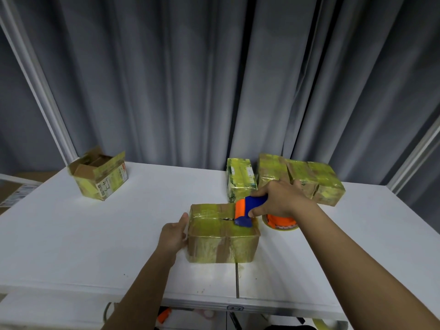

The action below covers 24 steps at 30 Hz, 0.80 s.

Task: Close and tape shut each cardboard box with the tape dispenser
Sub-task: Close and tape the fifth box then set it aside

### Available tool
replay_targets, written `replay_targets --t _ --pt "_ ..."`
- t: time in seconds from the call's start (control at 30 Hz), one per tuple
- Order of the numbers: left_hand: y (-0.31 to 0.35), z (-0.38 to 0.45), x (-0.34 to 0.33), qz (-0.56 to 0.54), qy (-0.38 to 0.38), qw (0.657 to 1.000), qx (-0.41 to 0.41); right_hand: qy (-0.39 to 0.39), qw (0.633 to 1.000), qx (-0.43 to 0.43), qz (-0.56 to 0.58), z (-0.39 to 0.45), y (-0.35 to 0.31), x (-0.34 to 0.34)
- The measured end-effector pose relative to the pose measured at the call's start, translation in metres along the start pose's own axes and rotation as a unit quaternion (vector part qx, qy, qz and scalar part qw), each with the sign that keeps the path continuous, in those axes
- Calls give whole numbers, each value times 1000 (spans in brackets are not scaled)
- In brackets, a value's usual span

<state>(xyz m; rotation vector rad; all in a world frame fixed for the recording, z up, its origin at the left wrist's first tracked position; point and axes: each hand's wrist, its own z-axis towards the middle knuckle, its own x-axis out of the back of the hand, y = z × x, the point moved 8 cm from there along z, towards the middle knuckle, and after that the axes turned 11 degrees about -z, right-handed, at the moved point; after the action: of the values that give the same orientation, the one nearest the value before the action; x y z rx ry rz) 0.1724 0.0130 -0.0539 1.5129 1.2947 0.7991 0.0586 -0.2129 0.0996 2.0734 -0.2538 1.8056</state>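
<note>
Grey pleated curtains hang behind a white counter in the head view, with pale frame posts slanting at the far left and far right. Near the middle of the counter sits a closed cardboard box, wrapped in yellowish tape, a dark gap showing along its top seam. Left hand rests against the box's left side, thumb up at the top edge, fingers relaxed and flat on the cardboard. Right hand grips the blue handle of the tape dispenser, fingers curled round it; the dispenser's orange-and-blue head touches the box top at the right end of the seam. The tape roll of the dispenser hangs just beside the box's right side, under the wrist. Far left on the counter stands an open box, flaps up, a label on its near face. Far right, two taped boxes: a narrow upright one and, just beside it, a wider one, partly hidden by the right hand.
</note>
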Motion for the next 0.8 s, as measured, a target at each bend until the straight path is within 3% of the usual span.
replay_targets --t 0.13,0.3,0.43,0.53,0.6,0.67,0.73,0.8 --pt "-19 -4 -4 -8 -50 993 105 7 1000 -1 8 -2 -1 0" --pt "-28 -8 -16 -89 -118 974 172 18 1000 -2 1 -3 -3 2" --pt "-41 -15 -18 -138 -125 959 215 16 1000 1 -6 -5 -5 2" --pt "-33 -8 -8 -55 -90 984 146 14 1000 -1 7 -5 -4 1" --pt "-8 1 11 100 2 995 -2 12 1000 -2 14 -4 -2 0" --pt "20 -4 14 149 47 979 -129 12 1000 -1 18 -3 -1 -1" --pt "31 -19 -7 92 -34 987 -128 12 1000 -2 24 -2 0 -3" --pt "22 -31 -38 18 -143 989 -43 12 1000 -1 28 -2 1 -4"
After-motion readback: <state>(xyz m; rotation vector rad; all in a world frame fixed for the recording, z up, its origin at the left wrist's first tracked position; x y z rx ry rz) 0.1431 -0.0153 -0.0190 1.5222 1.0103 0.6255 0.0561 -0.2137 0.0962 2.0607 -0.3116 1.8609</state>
